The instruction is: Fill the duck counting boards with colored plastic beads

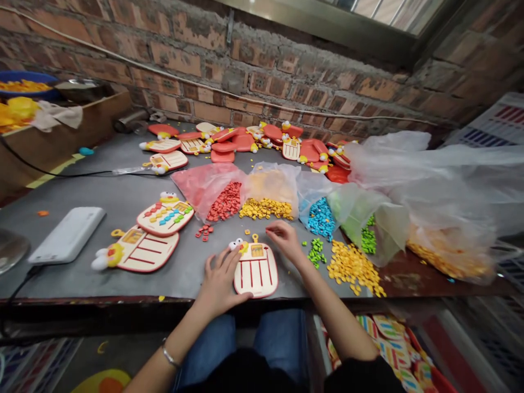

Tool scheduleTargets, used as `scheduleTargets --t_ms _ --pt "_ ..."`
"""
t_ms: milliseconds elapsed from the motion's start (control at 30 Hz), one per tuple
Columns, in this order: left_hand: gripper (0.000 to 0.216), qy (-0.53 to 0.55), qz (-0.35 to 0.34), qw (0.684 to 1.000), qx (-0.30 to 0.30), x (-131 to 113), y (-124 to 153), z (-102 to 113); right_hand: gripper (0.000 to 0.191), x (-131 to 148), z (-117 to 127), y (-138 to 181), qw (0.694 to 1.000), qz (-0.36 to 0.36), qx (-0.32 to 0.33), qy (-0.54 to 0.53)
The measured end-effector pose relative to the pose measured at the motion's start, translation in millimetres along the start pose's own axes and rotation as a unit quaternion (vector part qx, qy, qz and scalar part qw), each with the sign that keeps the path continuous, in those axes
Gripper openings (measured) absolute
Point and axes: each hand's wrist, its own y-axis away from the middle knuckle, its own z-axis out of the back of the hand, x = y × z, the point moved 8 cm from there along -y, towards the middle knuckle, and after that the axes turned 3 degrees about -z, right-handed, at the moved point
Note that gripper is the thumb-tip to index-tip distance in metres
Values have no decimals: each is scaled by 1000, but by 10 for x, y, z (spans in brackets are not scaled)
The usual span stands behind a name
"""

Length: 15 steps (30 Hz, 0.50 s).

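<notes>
A cream toy board [256,277] with a red rim, several red-lined slots and a yellow duck-like head with bulging eyes lies flat near the table's front edge. My left hand [219,281] grips its left side, thumb along the lower edge and fingers by the head. Above the board's upper right corner, my right hand [286,240] is closed in a pinch, with a small red bead [269,232] at its fingertips. The board's slots show no beads. Loose red beads [204,233] lie to the left, and green beads [316,252] to the right.
Bags of red [225,201], yellow [266,208], blue [320,217] and green beads [368,238] stand behind. A yellow bead pile [354,267] lies right. Two boards [149,254] overlap at left beside a white power bank [67,236]. More boards [244,142] line the wall.
</notes>
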Motion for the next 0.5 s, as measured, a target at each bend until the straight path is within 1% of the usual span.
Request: scheduleTargets --t_ms 100,167,233,333,433,500 --pt "104 2 4 1000 6 4 -5 -6 9 -25 -45 238 996 16 66 63" --pt "105 3 3 1000 14 3 -9 -17 12 -16 -105 305 991 31 79 107" --pt "106 4 7 1000 18 7 -13 -22 15 -12 -153 324 988 39 76 129" --pt "106 2 13 1000 21 6 -22 -19 18 -14 -204 345 985 47 87 140" --pt "105 1 12 1000 20 -6 -24 -9 19 4 -182 409 985 46 101 136" --pt "104 2 10 1000 13 -11 -17 2 19 32 -161 479 985 43 122 117"
